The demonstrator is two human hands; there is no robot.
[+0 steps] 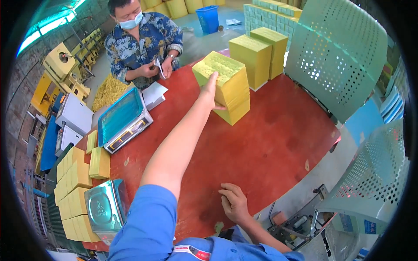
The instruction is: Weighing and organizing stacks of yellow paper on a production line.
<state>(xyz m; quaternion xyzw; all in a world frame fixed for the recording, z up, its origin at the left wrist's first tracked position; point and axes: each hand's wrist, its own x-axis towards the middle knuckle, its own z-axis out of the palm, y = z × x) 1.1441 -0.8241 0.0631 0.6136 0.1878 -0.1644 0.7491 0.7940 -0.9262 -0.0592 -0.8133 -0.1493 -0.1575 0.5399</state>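
Reaching far across the red table [270,143], the left hand [210,89] clasps the tall yellow paper stack [226,82] at its near side; the right hand [234,202] rests flat, holding nothing.

From my remote seat I saw a red surface [270,143] carrying a weighing scale with a blue-covered pan [122,119], a second steel-topped scale [104,209] at its near left edge, and two tall yellow paper blocks [261,54] farther back. Across it stood a co-worker [141,41] in a patterned shirt. Small yellow bundles [74,191] lined the left side, a blue bin [208,18] sat on the floor behind, and perforated grey panels [335,56] rose at right.
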